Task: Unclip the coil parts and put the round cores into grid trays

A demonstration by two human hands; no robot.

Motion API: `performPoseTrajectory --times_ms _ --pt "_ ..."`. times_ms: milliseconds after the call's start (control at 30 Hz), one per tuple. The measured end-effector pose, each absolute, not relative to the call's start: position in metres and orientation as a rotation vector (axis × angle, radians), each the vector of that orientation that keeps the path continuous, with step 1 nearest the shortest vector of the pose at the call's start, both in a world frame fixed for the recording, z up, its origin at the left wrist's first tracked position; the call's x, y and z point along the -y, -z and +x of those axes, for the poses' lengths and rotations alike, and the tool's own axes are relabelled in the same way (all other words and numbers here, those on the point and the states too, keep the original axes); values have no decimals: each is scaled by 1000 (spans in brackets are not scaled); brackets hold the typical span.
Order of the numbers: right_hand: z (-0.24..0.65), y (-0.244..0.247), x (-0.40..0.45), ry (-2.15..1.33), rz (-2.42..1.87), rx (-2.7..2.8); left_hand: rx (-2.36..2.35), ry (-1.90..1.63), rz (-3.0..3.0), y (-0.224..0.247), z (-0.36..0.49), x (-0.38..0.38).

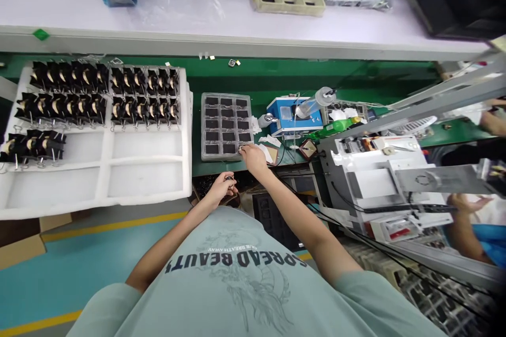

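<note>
1. Two bare hands work in front of us, well within reach of each other but apart, both at the near edge of a green bench (pixel 221 75).
2. We see the left hand (pixel 220 189) low, just in front of the bench edge, its fingers curled and clamped on a small dark round piece (pixel 229 179) with a lighter rim.
3. We find the right hand (pixel 255 159) farther forward, fingertips drawn close at the near right corner of a clear tray (pixel 203 129); whether they pinch anything there, we cannot tell, since the fingers cover that spot.
4. We count three columns and five rows of compartments in this tray, with dark inserts (pixel 227 124) showing in them; the near right compartment is partly hidden by the hand.
5. To the left of the clear tray, we have a large white foam tray (pixel 144 179), with black pieces (pixel 81 105) fitted with metal clips standing in rows across its far part and near its left edge.
6. To the right, we see a white bottle (pixel 266 120), a blue device (pixel 280 126) and a green bottle (pixel 337 127).
7. Above the bench we look onto a pale shelf (pixel 177 39) bearing a beige compartment tray (pixel 290 9).
8. At our far right, part of a co-worker's hand (pixel 468 202) shows beyond the equipment.
</note>
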State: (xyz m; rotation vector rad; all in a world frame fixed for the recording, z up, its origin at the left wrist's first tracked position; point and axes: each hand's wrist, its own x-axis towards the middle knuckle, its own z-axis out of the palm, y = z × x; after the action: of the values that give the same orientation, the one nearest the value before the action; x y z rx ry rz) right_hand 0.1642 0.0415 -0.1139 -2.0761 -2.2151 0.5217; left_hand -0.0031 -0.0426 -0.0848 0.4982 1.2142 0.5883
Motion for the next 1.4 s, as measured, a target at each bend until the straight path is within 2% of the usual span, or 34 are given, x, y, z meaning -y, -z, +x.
performPoseTrajectory --times_ms 233,533,733,867,1000,1100,1167,1267,1400 --pt "178 125 -47 -701 -2056 1694 -1212 -789 438 75 5 35" --pt "146 98 35 -1282 -1501 1029 -1227 -1122 324 63 31 12" --pt "164 107 -13 -1065 -1547 1187 -1271 -1127 469 45 30 12" --pt "186 116 -80 -766 -1733 1477 -1380 -965 1167 -8 -38 -12" --pt "192 124 -112 -631 -1804 1820 -2202 -662 1727 -58 -166 -51" --pt "191 133 -113 -530 -1795 1950 -2837 -307 1505 -69 -262 -56" --pt "191 140 -106 -460 -1773 1988 -3023 -73 1275 -68 -309 -43" --pt "195 152 -86 -388 -1675 2065 -2963 87 1199 -65 -345 -11" --pt "206 171 -66 -290 -1526 2178 -2894 -20 1338 -58 -353 11"
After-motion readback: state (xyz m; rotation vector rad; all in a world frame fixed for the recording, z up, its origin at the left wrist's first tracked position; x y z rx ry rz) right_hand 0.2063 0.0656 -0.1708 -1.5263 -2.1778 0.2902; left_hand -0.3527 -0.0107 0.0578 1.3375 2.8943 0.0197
